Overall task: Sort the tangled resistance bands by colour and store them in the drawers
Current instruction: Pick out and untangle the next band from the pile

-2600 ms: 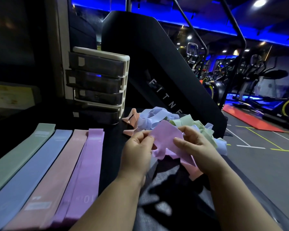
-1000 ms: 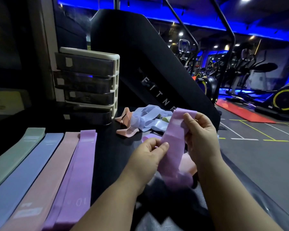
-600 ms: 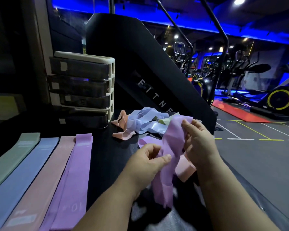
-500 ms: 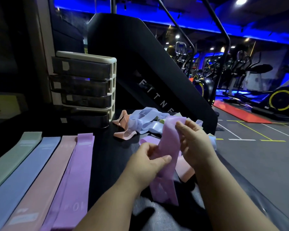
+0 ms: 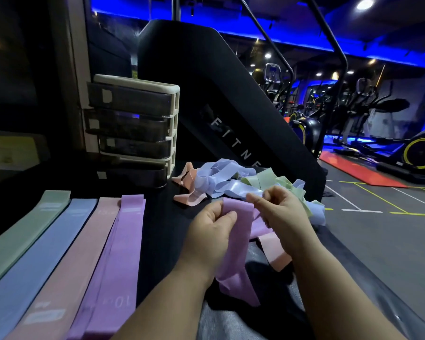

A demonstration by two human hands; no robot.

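Note:
My left hand (image 5: 212,228) and my right hand (image 5: 281,212) both pinch the top edge of a purple band (image 5: 238,246), which hangs down between my forearms. Behind them lies the tangled pile (image 5: 238,182) of blue, green and pink bands. Flat on the left lie a green band (image 5: 22,234), a blue band (image 5: 42,253), a pink band (image 5: 76,256) and stacked purple bands (image 5: 118,261) side by side. The cream drawer unit (image 5: 133,133) stands at the back with dark drawers pushed in.
A big black fitness machine (image 5: 226,99) rises right behind the pile and drawers. The dark work surface (image 5: 165,231) ends on the right, where the gym floor (image 5: 378,231) drops away. Exercise bikes stand far off.
The purple band came free of the pile and was lifted and straightened. Both hands have since lowered it, now pinching its top edge close together.

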